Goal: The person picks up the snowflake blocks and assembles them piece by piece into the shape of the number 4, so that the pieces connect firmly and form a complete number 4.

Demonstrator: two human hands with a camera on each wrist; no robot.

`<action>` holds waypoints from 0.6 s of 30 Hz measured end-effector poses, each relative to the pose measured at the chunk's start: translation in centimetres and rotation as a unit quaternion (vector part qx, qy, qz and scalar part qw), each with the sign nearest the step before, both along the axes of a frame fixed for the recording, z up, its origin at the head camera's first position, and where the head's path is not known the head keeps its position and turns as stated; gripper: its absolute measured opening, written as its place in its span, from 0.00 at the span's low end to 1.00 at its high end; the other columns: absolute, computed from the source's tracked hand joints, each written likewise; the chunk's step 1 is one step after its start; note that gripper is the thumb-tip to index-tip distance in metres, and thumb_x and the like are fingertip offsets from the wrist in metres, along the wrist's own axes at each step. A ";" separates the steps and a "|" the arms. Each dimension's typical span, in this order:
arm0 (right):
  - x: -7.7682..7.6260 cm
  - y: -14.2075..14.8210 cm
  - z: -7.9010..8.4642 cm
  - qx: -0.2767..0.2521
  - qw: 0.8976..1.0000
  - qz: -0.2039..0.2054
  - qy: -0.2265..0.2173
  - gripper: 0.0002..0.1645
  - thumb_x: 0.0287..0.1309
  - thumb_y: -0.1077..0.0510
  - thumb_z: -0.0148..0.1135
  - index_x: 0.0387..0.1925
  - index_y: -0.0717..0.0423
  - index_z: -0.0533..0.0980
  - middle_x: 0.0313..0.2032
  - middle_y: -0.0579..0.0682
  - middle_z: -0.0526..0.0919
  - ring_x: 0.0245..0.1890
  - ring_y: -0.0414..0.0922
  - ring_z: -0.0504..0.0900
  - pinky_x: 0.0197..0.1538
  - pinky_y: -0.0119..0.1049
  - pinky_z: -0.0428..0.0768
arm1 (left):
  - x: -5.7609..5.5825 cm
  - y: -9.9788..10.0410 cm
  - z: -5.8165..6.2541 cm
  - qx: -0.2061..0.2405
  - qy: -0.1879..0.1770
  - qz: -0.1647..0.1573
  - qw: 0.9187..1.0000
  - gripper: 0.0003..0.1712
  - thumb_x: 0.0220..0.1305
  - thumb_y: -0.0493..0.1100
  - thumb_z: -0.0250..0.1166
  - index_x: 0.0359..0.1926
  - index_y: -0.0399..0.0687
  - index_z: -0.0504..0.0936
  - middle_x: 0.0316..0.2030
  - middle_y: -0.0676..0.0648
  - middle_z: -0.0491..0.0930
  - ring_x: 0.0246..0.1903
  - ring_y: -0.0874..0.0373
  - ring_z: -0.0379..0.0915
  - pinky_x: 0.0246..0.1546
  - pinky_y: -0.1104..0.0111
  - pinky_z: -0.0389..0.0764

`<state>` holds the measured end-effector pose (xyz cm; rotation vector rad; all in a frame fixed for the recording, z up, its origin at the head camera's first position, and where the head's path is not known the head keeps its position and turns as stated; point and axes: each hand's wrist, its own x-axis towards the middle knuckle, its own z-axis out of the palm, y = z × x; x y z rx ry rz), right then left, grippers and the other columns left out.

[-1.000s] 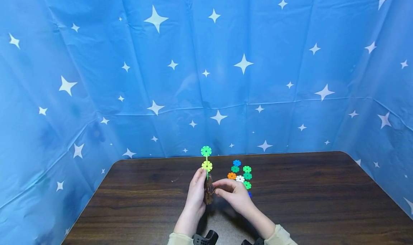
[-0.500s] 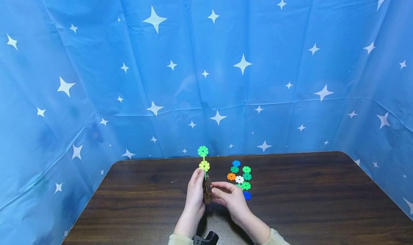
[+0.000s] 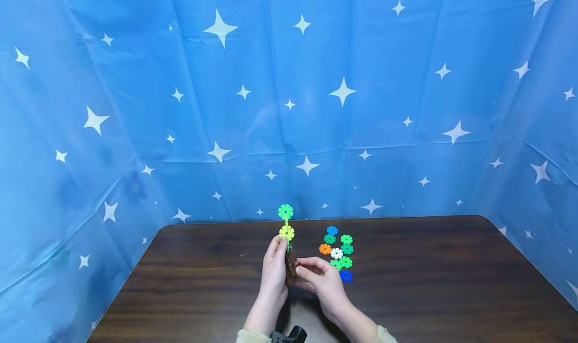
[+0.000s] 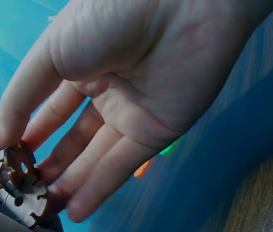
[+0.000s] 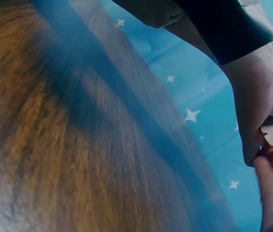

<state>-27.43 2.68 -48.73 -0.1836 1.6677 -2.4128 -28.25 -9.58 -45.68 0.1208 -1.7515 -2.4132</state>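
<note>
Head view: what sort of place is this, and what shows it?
Probably a play or recording corner: a star-printed blue backdrop stands behind a wood-grain table, which bears colourful notched discs.

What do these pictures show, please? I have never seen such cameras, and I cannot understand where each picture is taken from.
There is no robot: a person works with two bare hands. The wide picture comes from a camera on the head; the two close ones come from cameras worn on each wrist. The left hand and the right hand hold brown notched discs between them; a yellow disc and a green disc appear joined above them. Beyond the right hand, on the dark table, lie more discs: blue, green, orange and white.
</note>
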 end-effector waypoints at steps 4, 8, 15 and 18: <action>0.0 0.1 0.3 0.037 0.999 0.005 0.013 0.21 0.59 0.57 0.67 0.51 0.66 0.77 0.46 0.53 0.81 0.43 0.46 0.82 0.44 0.45 0.83 | -0.1 -0.1 -0.1 -0.009 0.001 -0.012 1.000 0.16 0.76 0.51 0.48 0.47 0.43 0.73 0.33 0.50 0.65 0.33 0.57 0.62 0.37 0.66 0.64; -0.3 0.2 0.6 0.059 0.998 0.012 0.019 0.25 0.59 0.55 0.67 0.54 0.66 0.75 0.49 0.53 0.80 0.44 0.46 0.82 0.44 0.44 0.83 | -0.2 -0.3 -0.1 -0.005 0.000 -0.021 1.000 0.17 0.77 0.51 0.48 0.49 0.42 0.72 0.33 0.50 0.66 0.34 0.57 0.63 0.37 0.66 0.66; -1.0 1.2 0.7 0.073 0.997 0.032 0.022 0.27 0.64 0.53 0.63 0.59 0.66 0.72 0.55 0.58 0.78 0.48 0.49 0.81 0.46 0.46 0.82 | -0.2 -0.7 -0.1 -0.005 -0.010 -0.030 0.999 0.20 0.77 0.52 0.47 0.53 0.40 0.71 0.36 0.49 0.68 0.35 0.57 0.67 0.38 0.66 0.70; -2.0 2.8 1.2 0.119 0.991 0.038 0.042 0.25 0.65 0.54 0.61 0.57 0.67 0.73 0.54 0.61 0.78 0.49 0.54 0.80 0.47 0.48 0.81 | -0.2 -0.7 -0.2 -0.003 -0.013 -0.030 0.999 0.20 0.76 0.52 0.47 0.53 0.40 0.71 0.34 0.50 0.69 0.34 0.58 0.66 0.37 0.66 0.69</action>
